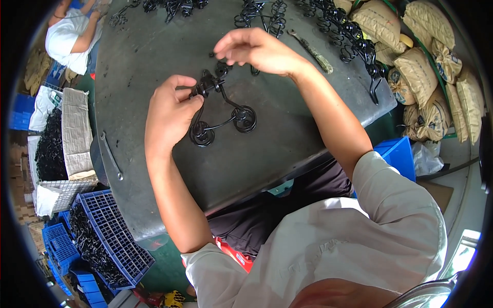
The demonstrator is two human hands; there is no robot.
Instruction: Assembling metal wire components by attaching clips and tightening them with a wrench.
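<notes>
My left hand (172, 113) pinches the clamp-like upper end of a black coiled wire assembly (209, 84) between thumb and fingers. Two bent wire legs run from that end toward me, and each finishes in a round coil (244, 119) by the tabletop. Beyond it my right hand (259, 52) is raised over the table, fingers loosely curved and apart, with nothing visible in them. A small black round part (222, 69) lies just below its fingertips, close to the assembly's upper end.
Black coiled wire parts (261, 15) lie along the table's far side, with a longer row (339, 28) at right. A worn tool (311, 50) and a wrench (111, 155) rest on the dark table (287, 133). Blue crates (115, 231) stand left, sacks (416, 72) right. Another person (72, 38) works far left.
</notes>
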